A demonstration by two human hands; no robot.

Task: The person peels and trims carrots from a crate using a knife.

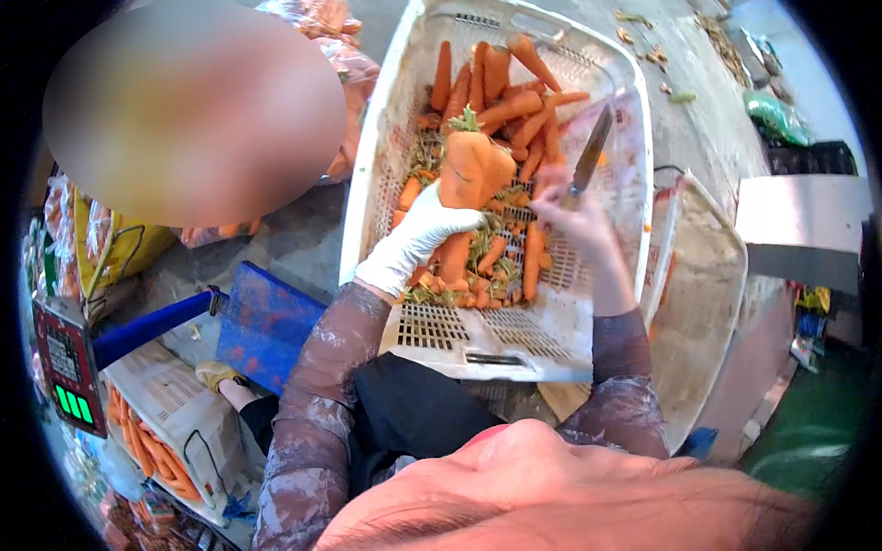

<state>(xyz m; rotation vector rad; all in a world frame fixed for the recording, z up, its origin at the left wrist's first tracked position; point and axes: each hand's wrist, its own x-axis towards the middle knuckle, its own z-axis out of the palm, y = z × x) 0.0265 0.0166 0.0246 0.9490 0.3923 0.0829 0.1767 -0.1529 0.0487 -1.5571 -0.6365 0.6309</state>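
A concrete floor (299,216) spreads around the white crate (565,354) of loose carrots (514,112). Above it, the gloved left hand (423,230) clasps a bulky carrot (467,173); the right hand (577,217) grips a knife (593,150), blade upward. Safe cutting likely calls for gloved fingers well below the leafy crown (468,119).

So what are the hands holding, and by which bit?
The gloved left hand grips a fat carrot around its body; the right hand holds a knife by its handle end.
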